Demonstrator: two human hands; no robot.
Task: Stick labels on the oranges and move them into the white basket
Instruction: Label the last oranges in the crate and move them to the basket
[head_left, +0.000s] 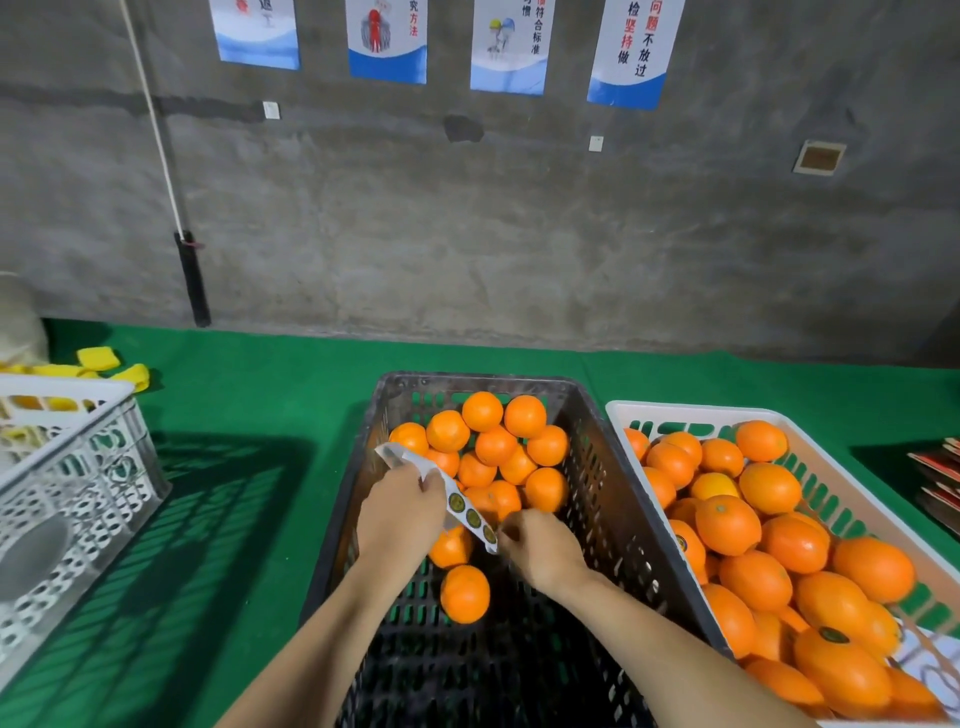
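so both hands are over the black crate (597, 467) in the middle of the green table (270, 415). left hand (397, 512) has its fingers curled round a white strip of labels (457, 499), a few round dark stickers showing on the bit that hangs toward the other hand. right hand (540, 551) is at the lower end of that strip with its fingertips bunched together like a pinch, though i can't tell if it's on a sticker or on the backing. unlabelled oranges (498, 447) are piled at the far end of the black crate, with one loose orange (465, 594) nearer, between the forearms. white basket (649, 413) sits just right of the crate, touching it or nearly, already heaped with oranges, a couple showing dark stickers. another white crate (78, 467) is off to the left.
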